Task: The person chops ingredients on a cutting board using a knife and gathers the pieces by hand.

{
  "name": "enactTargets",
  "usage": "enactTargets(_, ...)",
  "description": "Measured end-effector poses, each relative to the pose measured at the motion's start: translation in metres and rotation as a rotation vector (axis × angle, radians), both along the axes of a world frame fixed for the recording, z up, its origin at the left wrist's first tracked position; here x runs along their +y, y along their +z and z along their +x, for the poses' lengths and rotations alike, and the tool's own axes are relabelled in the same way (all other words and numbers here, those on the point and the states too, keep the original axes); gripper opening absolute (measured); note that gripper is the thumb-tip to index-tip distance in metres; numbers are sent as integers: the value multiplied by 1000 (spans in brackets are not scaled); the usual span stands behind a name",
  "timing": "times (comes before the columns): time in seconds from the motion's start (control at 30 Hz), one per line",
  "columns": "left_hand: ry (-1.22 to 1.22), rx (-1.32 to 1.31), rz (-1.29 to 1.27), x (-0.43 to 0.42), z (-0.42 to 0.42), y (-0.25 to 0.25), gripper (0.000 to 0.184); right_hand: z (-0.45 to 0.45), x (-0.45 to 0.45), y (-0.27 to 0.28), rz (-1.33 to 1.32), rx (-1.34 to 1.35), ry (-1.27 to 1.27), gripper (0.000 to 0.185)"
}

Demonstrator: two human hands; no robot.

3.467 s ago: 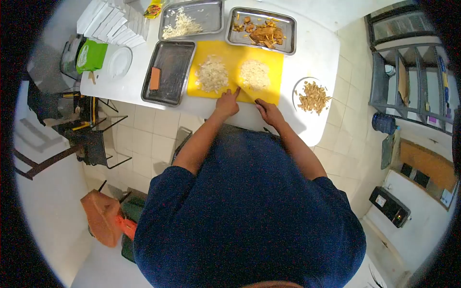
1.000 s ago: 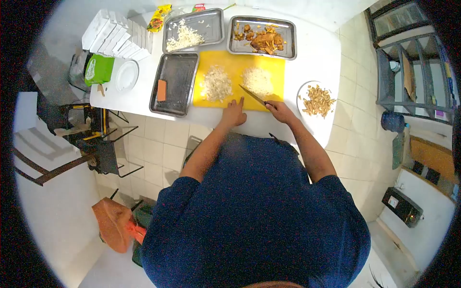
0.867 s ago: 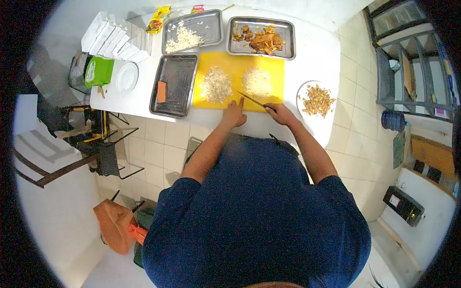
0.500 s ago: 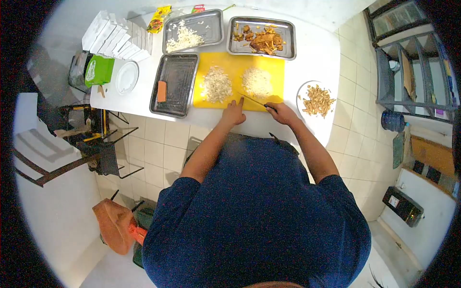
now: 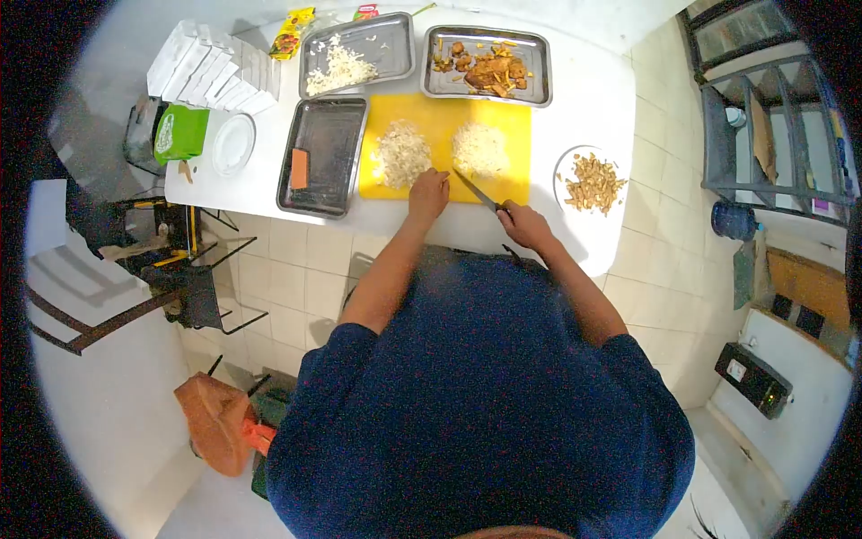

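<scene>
My right hand (image 5: 523,224) is wrapped round the handle of a knife (image 5: 477,191). Its blade points up and left across the yellow cutting board (image 5: 443,135), the tip near the right-hand pile of finely chopped pale food (image 5: 479,151). My left hand (image 5: 429,192) is closed at the board's front edge, just left of the knife tip. Its fingers are drawn together beside the lower edge of a second, coarser chopped pile (image 5: 403,154). Whether a small piece is pinched in them is too small to tell.
Behind the board stand a tray of pale shreds (image 5: 357,54) and a tray of browned pieces (image 5: 488,67). A dark tray (image 5: 323,157) holding an orange block (image 5: 299,168) lies left. At right sits a plate of brown strips (image 5: 593,182). White boxes (image 5: 211,67) stand back left.
My left fingers, earlier extended by the blade, have drawn together and shifted slightly left. My right hand has moved a little toward me, and the knife now slants more steeply, its flat side showing.
</scene>
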State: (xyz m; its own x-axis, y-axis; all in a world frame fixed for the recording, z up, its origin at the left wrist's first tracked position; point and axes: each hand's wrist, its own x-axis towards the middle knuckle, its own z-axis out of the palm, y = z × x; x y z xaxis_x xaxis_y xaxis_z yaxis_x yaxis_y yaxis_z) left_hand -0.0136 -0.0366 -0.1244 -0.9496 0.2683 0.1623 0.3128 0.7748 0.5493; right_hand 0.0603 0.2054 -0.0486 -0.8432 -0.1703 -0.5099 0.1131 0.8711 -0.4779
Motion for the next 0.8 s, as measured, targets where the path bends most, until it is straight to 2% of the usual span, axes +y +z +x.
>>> enactTargets(0.03, 1, 10, 3, 2, -3, -1, 19, 3, -2, 5, 13, 26, 4, 32)
enactTargets(0.13, -21, -193, -190, 5, -13, -4, 17, 11, -13, 22, 50, 64, -2, 30)
enactTargets(0.23, 28, -198, -138, 8, -6, 11, 20, 13, -18, 29, 74, 31, -34, 32)
enactTargets(0.33, 22, -224, -210, 14, -5, 31, 22, 14, -20, 27, 68, 56, -34, 32)
enactTargets(0.43, -116, -145, -325, 12, -3, 21, 24, 12, -22, 29, 97, 56, -17, 32)
enactTargets(0.53, -141, -275, -347, 13, 0, 27, 30, 9, -25, 34, 117, 52, 7, 30)
enactTargets(0.73, -149, -309, -419, 15, 8, 24, 46, 12, -27, 21, 65, 154, 32, 30)
enactTargets(0.8, -144, -313, -406, 16, 10, 25, 49, 12, -28, 21, 96, 107, 65, 29)
